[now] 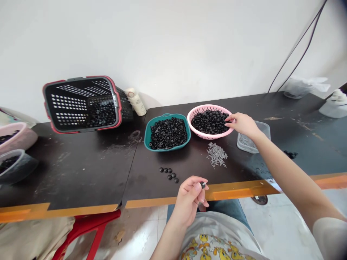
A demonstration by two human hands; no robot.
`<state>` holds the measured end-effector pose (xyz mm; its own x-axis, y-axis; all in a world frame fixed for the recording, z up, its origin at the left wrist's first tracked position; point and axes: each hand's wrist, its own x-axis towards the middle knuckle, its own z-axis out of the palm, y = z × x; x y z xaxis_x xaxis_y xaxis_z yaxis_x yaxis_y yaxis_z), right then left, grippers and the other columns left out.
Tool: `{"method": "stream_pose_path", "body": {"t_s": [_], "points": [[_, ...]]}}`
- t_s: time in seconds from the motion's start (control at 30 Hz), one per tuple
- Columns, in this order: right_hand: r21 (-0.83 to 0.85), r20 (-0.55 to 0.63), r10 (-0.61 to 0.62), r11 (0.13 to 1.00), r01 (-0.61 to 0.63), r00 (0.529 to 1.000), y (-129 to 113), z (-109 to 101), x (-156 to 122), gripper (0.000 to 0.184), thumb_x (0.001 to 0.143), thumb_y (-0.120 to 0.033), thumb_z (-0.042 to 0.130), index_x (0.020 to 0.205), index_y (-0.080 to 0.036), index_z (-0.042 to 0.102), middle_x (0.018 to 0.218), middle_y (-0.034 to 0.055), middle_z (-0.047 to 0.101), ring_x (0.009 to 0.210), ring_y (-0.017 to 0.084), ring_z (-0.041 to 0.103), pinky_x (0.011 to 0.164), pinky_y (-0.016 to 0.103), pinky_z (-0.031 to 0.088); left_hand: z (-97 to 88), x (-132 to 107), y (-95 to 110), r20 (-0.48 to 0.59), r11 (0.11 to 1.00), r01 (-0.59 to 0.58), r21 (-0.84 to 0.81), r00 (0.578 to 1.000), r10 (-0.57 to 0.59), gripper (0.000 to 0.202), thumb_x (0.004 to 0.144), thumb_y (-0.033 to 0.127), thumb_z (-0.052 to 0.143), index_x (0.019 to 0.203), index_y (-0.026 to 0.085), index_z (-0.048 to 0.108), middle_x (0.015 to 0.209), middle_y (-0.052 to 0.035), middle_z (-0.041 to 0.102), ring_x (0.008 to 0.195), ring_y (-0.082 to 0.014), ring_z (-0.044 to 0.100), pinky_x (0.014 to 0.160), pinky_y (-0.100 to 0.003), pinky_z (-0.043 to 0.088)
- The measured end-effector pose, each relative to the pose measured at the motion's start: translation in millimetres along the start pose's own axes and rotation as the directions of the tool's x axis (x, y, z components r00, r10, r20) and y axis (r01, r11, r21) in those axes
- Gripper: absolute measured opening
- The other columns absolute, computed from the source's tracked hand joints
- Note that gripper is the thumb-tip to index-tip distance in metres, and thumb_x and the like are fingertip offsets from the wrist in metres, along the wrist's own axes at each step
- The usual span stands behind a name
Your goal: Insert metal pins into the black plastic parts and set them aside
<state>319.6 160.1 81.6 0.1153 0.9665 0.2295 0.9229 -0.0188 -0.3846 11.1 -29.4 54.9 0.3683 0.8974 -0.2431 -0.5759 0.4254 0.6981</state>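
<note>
Pinched between the fingertips of my left hand (191, 196) is a small black round part (202, 184) with a pale tip showing, near the table's front edge. My right hand (240, 124) reaches to the right rim of a pink basket (190, 124) filled with small black parts (210, 121); its fingertips are pressed together at the heap, and what they hold is hidden. Left of it stands a teal basket (147, 139) with black round discs (168, 133). A pile of thin grey pins (217, 155) lies in front of the pink basket. Several black round caps (169, 170) sit before the teal basket.
A clear plastic box (265, 130) stands under my right forearm. A black and red crate (119, 97) lies tipped on its side, with a pale bottle (137, 103) beside it. At the far left are a pink tub (25, 139) and a clear bowl (25, 168).
</note>
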Motion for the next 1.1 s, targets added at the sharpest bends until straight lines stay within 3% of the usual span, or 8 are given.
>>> {"method": "stream_pose_path", "body": {"t_s": [0.13,0.2,0.27,0.33,0.5,0.67,0.8,1.1], "points": [[0.060,-0.047,0.048,0.997,-0.045,0.998,-8,-2,-2,0.016,0.079,-0.030,0.073,0.092,-0.020,0.078,0.087,0.0069,0.076,0.084,0.027,0.070,0.077,0.038,0.052,-0.9,-1,1,-0.031,1.000,-0.016,0.011,0.999,0.016,0.035,0.071,0.044,0.085,0.088,0.015,0.074,0.074,-0.0003,0.063,0.047,-0.0025,0.042,0.044,-0.016,0.052],[0.279,-0.057,0.105,0.957,-0.085,0.993,-18,-5,-12,0.016,0.077,-0.031,0.078,0.088,-0.019,0.074,0.084,0.0074,0.076,0.082,0.026,0.071,0.078,0.039,0.054,0.1,-1,2,-0.048,0.999,-0.043,0.023,0.998,0.044,0.037,0.071,0.043,0.086,0.090,0.015,0.073,0.076,-0.0004,0.065,0.048,-0.0024,0.043,0.044,-0.016,0.052],[0.605,0.010,0.133,0.789,-0.112,0.991,-34,-7,-31,0.019,0.072,-0.029,0.083,0.081,-0.020,0.069,0.082,0.0070,0.077,0.078,0.024,0.072,0.074,0.038,0.057,2.2,0,5,-0.065,0.996,-0.078,0.041,0.995,0.081,0.040,0.070,0.043,0.087,0.095,0.016,0.071,0.077,-0.0002,0.067,0.047,-0.0024,0.044,0.045,-0.016,0.052],[0.813,0.103,0.041,0.573,-0.107,0.994,-55,-7,-59,0.026,0.067,-0.029,0.088,0.079,-0.021,0.067,0.077,0.0049,0.076,0.070,0.021,0.071,0.066,0.035,0.058,4.9,2,8,-0.076,0.990,-0.121,0.066,0.989,0.126,0.040,0.069,0.044,0.087,0.094,0.017,0.069,0.077,0.0005,0.068,0.046,-0.0024,0.044,0.046,-0.017,0.053],[0.973,0.063,-0.205,0.232,-0.014,0.977,-109,4,-139,0.028,0.063,-0.034,0.093,0.076,-0.022,0.072,0.068,0.0009,0.071,0.059,0.017,0.068,0.053,0.028,0.056,9.0,4,11,-0.056,0.960,-0.242,0.141,0.966,0.252,0.035,0.072,0.045,0.085,0.085,0.017,0.067,0.072,0.0008,0.068,0.046,-0.0041,0.050,0.047,-0.018,0.056],[0.998,-0.061,-0.116,0.027,0.064,0.991,-141,15,-179,0.021,0.070,-0.039,0.090,0.082,-0.028,0.077,0.080,0.0026,0.074,0.058,0.015,0.066,0.050,0.029,0.056,11.7,-4,10,-0.049,0.903,-0.345,0.255,0.928,0.369,0.025,0.079,0.039,0.081,0.090,0.019,0.072,0.068,0.0023,0.063,0.051,-0.0071,0.059,0.049,-0.019,0.057],[0.998,-0.046,-0.045,-0.032,0.045,0.998,-151,18,-189,0.024,0.072,-0.040,0.089,0.089,-0.030,0.074,0.082,0.0006,0.075,0.066,0.016,0.068,0.057,0.029,0.059,21.0,-13,17,-0.067,0.859,-0.384,0.339,0.901,0.430,0.020,0.080,0.036,0.080,0.090,0.019,0.074,0.066,0.0033,0.057,0.053,-0.0075,0.058,0.052,-0.020,0.060],[0.999,-0.036,-0.085,0.019,0.037,0.996,-153,18,-196,0.023,0.075,-0.037,0.087,0.089,-0.030,0.070,0.087,0.0010,0.077,0.073,0.018,0.071,0.063,0.030,0.061,28.9,-18,26,-0.039,0.819,-0.403,0.409,0.888,0.457,0.015,0.081,0.031,0.079,0.090,0.020,0.075,0.068,0.0019,0.063,0.059,-0.0075,0.059,0.059,-0.018,0.055]]}}
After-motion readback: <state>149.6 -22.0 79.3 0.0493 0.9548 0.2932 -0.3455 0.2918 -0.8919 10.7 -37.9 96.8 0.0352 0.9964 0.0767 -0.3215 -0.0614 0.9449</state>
